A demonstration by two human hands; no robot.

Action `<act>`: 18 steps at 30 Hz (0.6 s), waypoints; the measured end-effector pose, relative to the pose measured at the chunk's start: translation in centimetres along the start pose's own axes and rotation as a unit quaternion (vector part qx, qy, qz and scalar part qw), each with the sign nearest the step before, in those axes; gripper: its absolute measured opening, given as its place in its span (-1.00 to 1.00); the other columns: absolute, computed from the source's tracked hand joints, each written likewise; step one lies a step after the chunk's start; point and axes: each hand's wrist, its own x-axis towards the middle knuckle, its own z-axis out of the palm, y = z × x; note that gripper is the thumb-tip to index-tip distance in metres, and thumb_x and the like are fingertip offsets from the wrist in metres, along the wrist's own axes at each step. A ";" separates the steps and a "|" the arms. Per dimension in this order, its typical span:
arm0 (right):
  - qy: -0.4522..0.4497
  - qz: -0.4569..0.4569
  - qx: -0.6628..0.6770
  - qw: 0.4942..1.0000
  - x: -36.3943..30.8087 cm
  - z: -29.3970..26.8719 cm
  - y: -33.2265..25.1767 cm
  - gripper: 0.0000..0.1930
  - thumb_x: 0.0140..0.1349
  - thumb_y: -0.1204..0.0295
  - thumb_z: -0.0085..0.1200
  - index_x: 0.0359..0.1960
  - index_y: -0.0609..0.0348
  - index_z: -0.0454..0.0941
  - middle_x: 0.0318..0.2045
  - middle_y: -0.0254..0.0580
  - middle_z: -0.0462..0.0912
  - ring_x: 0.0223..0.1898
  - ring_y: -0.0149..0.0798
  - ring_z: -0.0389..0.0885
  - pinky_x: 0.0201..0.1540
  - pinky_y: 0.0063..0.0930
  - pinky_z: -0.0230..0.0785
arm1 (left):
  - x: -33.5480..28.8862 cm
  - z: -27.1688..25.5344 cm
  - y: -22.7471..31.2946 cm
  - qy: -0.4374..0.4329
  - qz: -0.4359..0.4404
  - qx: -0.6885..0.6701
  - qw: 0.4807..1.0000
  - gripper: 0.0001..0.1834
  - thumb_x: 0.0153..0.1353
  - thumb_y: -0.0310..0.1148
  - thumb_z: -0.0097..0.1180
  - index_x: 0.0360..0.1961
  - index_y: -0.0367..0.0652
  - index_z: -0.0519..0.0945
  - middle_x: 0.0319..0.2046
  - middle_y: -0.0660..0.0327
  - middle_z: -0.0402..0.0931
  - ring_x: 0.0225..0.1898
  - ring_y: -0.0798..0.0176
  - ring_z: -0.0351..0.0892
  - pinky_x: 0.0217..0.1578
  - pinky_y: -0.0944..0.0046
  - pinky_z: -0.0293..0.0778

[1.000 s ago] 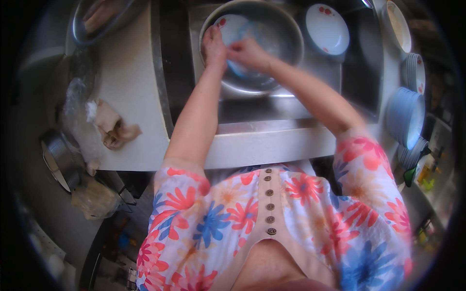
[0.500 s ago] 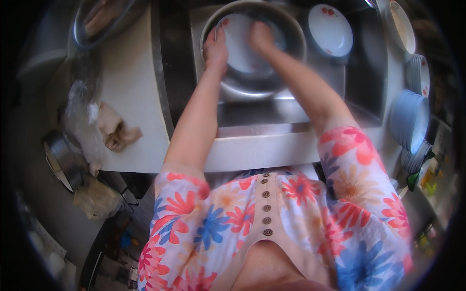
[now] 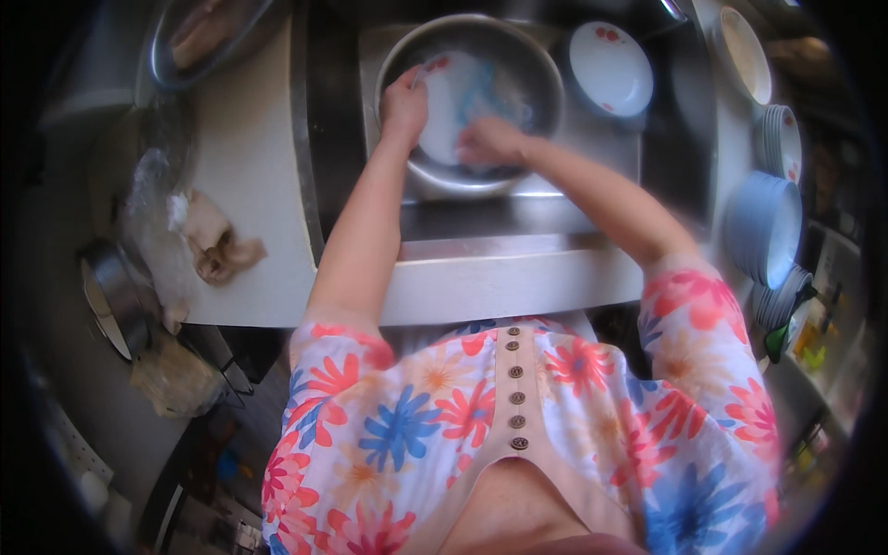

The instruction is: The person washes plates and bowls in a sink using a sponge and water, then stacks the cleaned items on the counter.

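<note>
Now the right hand (image 3: 495,141) is low over the white dish (image 3: 442,104), near the basin's close side.

Its fingers look curled, but blur hides whether they grip the pale-blue cloth-like streak (image 3: 478,88) beside them; the left hand (image 3: 404,109) pinches the dish's left rim. Half a second ago the right hand was up at the dish's far part; it has since come toward the body, elbow swung outward, so the rubbing appears to have shifted to the dish's near part. The left hand's hold looks the same. The dish lies tilted inside the metal basin (image 3: 548,97), which stands in the sink (image 3: 601,157). An oval plate (image 3: 610,69) sits just right of the basin, with stacked bowls (image 3: 766,227) farther right on the counter.
</note>
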 end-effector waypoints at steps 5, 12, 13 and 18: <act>0.098 0.178 -0.258 0.945 -0.4 -5.0 -0.8 -0.72 -0.08 0.27 0.04 -0.33 0.13 0.51 -0.36 -0.01 0.52 -0.29 -0.06 0.49 -0.24 -0.32 0.33 | -3.6 -2.3 5.9 -0.022 0.213 0.189 0.958 -0.62 -0.02 -0.52 -0.14 -0.15 0.09 0.47 -0.28 0.09 0.45 -0.36 0.06 0.48 -0.28 0.27 0.39; 0.094 0.091 0.186 0.974 -2.6 -8.5 -5.1 -0.73 0.07 0.42 -0.04 -0.22 0.36 0.40 -0.47 -0.08 0.53 -0.50 -0.33 0.57 -0.48 -0.57 0.40 | -7.1 -6.0 10.6 -0.057 0.368 0.096 0.923 -0.68 0.06 -0.54 -0.14 -0.14 -0.04 0.45 -0.31 0.21 0.50 -0.40 0.34 0.50 -0.31 0.43 0.39; 0.051 0.123 0.284 0.949 -3.2 -7.7 -5.9 -0.69 0.09 0.42 -0.04 -0.17 0.36 0.35 -0.42 -0.07 0.53 -0.50 -0.30 0.57 -0.50 -0.61 0.41 | -6.9 -6.6 10.6 -0.026 0.402 0.074 0.912 -0.71 0.08 -0.52 -0.12 -0.12 -0.16 0.43 -0.31 0.24 0.50 -0.37 0.42 0.45 -0.28 0.43 0.37; -0.129 0.062 0.416 0.898 -5.3 -3.4 -8.3 -0.63 0.08 0.32 -0.01 -0.15 0.34 0.34 -0.28 -0.07 0.51 -0.37 -0.27 0.55 -0.47 -0.60 0.42 | -7.0 -9.1 7.5 0.028 0.220 -0.241 0.945 -0.70 0.05 -0.54 -0.09 -0.13 -0.34 0.37 -0.28 0.09 0.46 -0.27 0.26 0.44 -0.19 0.32 0.36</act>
